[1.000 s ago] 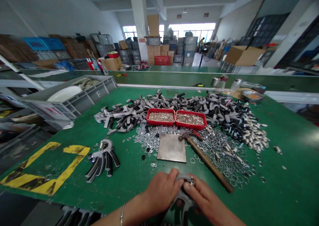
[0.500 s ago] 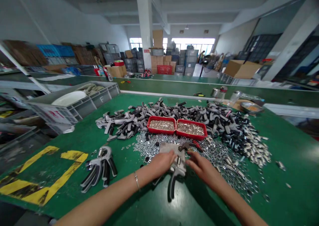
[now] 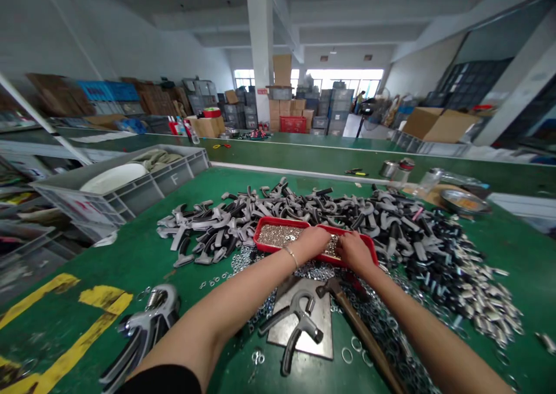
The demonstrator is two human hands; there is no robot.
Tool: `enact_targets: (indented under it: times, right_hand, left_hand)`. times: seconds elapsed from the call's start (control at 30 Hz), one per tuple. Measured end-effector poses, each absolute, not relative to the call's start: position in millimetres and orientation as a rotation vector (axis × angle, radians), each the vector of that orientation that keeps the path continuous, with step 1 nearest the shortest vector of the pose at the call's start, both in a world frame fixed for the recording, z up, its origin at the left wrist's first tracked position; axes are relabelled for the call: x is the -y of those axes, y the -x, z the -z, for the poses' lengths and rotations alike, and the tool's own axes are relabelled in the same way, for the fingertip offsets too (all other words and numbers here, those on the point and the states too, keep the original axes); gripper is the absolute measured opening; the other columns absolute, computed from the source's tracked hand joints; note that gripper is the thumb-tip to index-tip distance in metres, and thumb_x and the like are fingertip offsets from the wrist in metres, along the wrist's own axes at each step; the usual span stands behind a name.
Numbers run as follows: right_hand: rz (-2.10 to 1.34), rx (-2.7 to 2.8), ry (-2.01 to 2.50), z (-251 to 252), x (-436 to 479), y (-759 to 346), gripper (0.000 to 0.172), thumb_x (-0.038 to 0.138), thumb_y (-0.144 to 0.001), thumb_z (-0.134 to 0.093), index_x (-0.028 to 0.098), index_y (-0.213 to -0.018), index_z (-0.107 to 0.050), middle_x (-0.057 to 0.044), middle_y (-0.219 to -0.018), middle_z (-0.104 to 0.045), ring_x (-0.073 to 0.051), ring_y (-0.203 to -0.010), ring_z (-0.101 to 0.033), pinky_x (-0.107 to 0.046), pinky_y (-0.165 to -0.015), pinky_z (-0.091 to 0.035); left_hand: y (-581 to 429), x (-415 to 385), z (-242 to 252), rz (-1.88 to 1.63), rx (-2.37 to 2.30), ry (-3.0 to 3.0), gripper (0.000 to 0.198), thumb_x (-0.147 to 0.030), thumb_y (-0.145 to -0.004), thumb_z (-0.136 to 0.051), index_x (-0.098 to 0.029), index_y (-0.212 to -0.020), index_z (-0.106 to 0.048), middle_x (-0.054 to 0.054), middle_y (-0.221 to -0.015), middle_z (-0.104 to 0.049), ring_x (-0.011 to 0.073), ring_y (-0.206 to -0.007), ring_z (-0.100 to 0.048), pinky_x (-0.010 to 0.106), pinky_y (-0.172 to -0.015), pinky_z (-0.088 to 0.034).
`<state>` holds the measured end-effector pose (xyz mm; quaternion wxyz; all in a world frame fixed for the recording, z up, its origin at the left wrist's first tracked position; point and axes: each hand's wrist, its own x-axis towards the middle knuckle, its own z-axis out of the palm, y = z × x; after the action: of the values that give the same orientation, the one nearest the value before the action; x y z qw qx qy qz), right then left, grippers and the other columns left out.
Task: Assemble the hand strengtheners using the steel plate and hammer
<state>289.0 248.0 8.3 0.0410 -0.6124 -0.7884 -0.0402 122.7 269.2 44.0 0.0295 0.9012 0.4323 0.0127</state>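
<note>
Both my hands reach forward over two red trays [image 3: 264, 232] full of small shiny metal parts. My left hand [image 3: 313, 241] rests at the seam between the trays, fingers curled down into the parts. Beside it, my right hand [image 3: 354, 251] dips its closed fingers into the right tray. Whatever either hand holds is hidden. Below my arms a grey and black handle piece [image 3: 299, 320] lies on a square metal plate [image 3: 324, 336]. A wooden-handled hammer [image 3: 360, 330] lies next to the plate.
A heap of grey and black handle parts [image 3: 226, 217] lies behind the trays. Metal rings [image 3: 382, 318] and small cylinders [image 3: 473, 289] spread to the right. Finished handles [image 3: 143, 330] lie at the left by yellow tape. A grey crate [image 3: 130, 182] stands at the far left.
Both hands let go of the handle piece, which now lies on the metal plate. They moved forward to the red trays. The camera moved closer to the table.
</note>
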Motion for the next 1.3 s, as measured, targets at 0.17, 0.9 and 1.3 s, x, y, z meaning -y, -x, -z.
enact_targets:
  times: [0.17,0.9,1.3]
  right_hand:
    - [0.179,2.443,1.882,-0.6,-248.6,-293.1,0.014,0.022,-0.092,-0.054,0.016,-0.09,-0.067,-0.013,-0.097,-0.069,-0.027,-0.101,-0.056,-0.034,-0.083,-0.042]
    - [0.084,2.51,1.898,-15.9,-242.9,-284.2,0.026,0.033,-0.094,-0.061,0.017,-0.114,-0.063,-0.007,-0.119,-0.064,-0.022,-0.105,-0.063,-0.044,-0.089,-0.053]
    - [-0.322,2.013,1.786,-21.4,-217.2,-282.6,0.02,0.026,-0.099,-0.044,0.012,-0.106,-0.057,-0.012,-0.101,-0.068,-0.022,-0.094,-0.066,-0.038,-0.086,-0.05]
  left_hand:
    - [-143.1,-290.1,-19.4,-0.022,-1.271,-2.783,0.017,-0.011,-0.088,-0.056,-0.009,-0.085,-0.073,0.019,-0.092,-0.073,0.032,-0.1,-0.065,0.047,-0.093,-0.042]
    - [-13.0,-131.5,-14.1,-0.814,-1.191,-1.674,0.015,-0.019,-0.077,-0.067,-0.016,-0.092,-0.072,0.003,-0.086,-0.073,0.0168,-0.079,-0.067,0.026,-0.072,-0.05]
    - [-30.5,-106.4,20.3,-0.731,-1.487,-1.994,0.011,-0.025,-0.082,-0.068,-0.017,-0.075,-0.069,0.002,-0.083,-0.066,0.0199,-0.089,-0.058,0.033,-0.085,-0.043]
